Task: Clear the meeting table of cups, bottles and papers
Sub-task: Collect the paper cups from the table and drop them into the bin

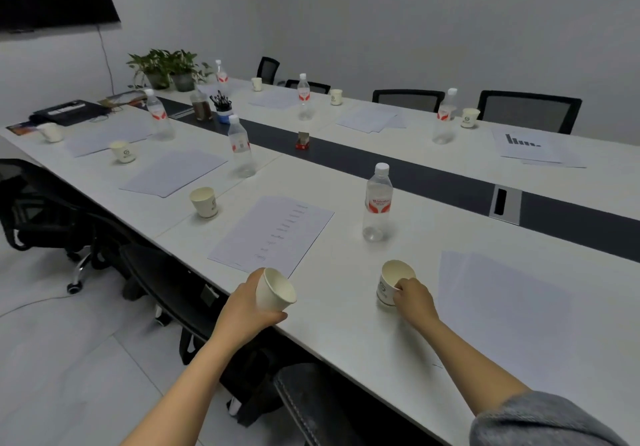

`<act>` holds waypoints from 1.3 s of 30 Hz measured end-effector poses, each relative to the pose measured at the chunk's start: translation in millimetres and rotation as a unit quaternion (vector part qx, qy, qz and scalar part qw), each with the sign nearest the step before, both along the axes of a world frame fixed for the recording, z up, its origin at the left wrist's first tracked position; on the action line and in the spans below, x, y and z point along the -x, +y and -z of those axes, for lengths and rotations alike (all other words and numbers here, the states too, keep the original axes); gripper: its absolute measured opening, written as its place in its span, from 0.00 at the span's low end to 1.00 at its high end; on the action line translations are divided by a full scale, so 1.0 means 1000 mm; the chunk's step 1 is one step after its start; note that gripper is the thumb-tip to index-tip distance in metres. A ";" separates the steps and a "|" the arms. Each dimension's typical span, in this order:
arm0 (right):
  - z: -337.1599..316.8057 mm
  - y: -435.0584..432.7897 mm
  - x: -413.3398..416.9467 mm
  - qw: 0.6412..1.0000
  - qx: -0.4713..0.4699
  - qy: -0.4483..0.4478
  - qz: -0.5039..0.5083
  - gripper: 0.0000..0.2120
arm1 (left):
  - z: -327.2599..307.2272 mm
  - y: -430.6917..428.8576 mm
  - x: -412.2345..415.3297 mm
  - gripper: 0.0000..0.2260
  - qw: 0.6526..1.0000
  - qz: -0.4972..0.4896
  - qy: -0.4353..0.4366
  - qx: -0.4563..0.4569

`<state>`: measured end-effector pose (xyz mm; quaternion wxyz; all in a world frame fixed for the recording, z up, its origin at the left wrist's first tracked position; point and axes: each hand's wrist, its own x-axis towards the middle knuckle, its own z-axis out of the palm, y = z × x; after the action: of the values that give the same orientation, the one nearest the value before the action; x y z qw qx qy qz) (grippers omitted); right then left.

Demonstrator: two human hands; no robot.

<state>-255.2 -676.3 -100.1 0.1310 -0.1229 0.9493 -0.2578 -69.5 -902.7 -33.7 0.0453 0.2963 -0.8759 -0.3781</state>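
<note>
The left hand (250, 302) holds one paper cup (275, 290) tilted above the near edge of the tabletop (346, 335), and the right hand (414, 302) closes its fingers on the side of a second cup (393, 281) that stands upright on the tabletop. I think it is best to lift this second cup straight up and nest it into the first. Between and beyond the hands there is free room, with a printed sheet (273, 232) and a water bottle (376, 203) farther away.
</note>
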 end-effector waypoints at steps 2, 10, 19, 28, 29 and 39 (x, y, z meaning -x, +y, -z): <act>-0.019 -0.017 -0.006 0.999 0.040 0.023 -0.018 0.15 | -0.004 -0.008 -0.002 0.34 1.000 0.001 -0.001 0.005; -0.119 -0.089 -0.051 0.964 0.232 0.089 -0.091 0.05 | -0.024 -0.029 -0.007 0.34 1.000 -0.009 0.012 0.020; -0.152 -0.150 -0.105 0.931 0.278 0.101 -0.215 0.10 | -0.057 -0.051 -0.039 0.20 0.994 -0.015 0.109 0.004; -0.149 -0.212 -0.151 0.906 0.204 0.068 -0.364 0.10 | -0.061 -0.087 -0.095 0.19 0.985 -0.058 0.150 -0.064; -0.147 -0.219 -0.156 0.906 0.197 0.062 -0.370 0.10 | -0.062 -0.092 -0.101 0.19 0.984 -0.063 0.153 -0.069; -0.138 -0.270 -0.196 0.876 0.171 0.019 -0.450 0.07 | -0.052 -0.136 -0.149 0.22 0.970 -0.105 0.200 -0.091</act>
<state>-59.6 -946.3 37.7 0.1922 -0.5620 0.7349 -0.3273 79.1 -1038.7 18.0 0.2319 0.3080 -0.7750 -0.5008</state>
